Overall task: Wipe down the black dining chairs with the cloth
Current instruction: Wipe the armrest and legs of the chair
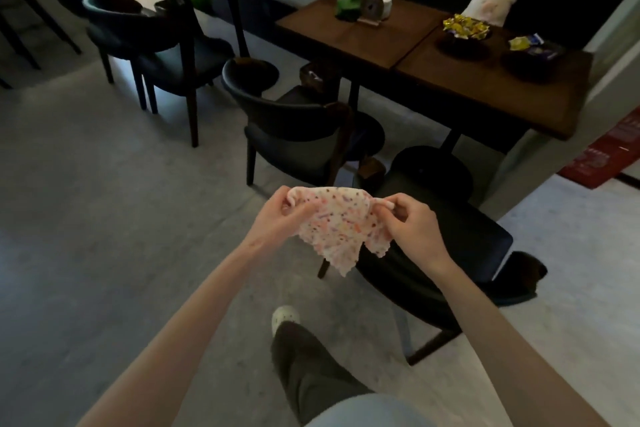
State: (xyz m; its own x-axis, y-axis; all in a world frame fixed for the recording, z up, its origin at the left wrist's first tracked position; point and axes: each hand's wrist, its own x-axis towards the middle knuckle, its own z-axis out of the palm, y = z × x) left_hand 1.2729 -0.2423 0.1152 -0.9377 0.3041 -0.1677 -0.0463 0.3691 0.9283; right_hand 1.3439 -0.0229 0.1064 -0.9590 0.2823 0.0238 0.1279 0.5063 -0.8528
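Grey, matt flooring ran under dark wooden tables and black curved-back chairs. Both hands pinched a soft, speckled pink-and-white cloth with scalloped edges, held in the air above the nearest chair: left hand at one top corner, right hand at the other. Dim light obscured the chair seats, and table clutter was hard to identify.

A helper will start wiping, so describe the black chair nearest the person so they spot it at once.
Find the dark wooden table on the right. Two black chairs stand at its near side; take the chair just behind the speckled cloth. Unlike its neighbour, it shows its seat, not its curved back.
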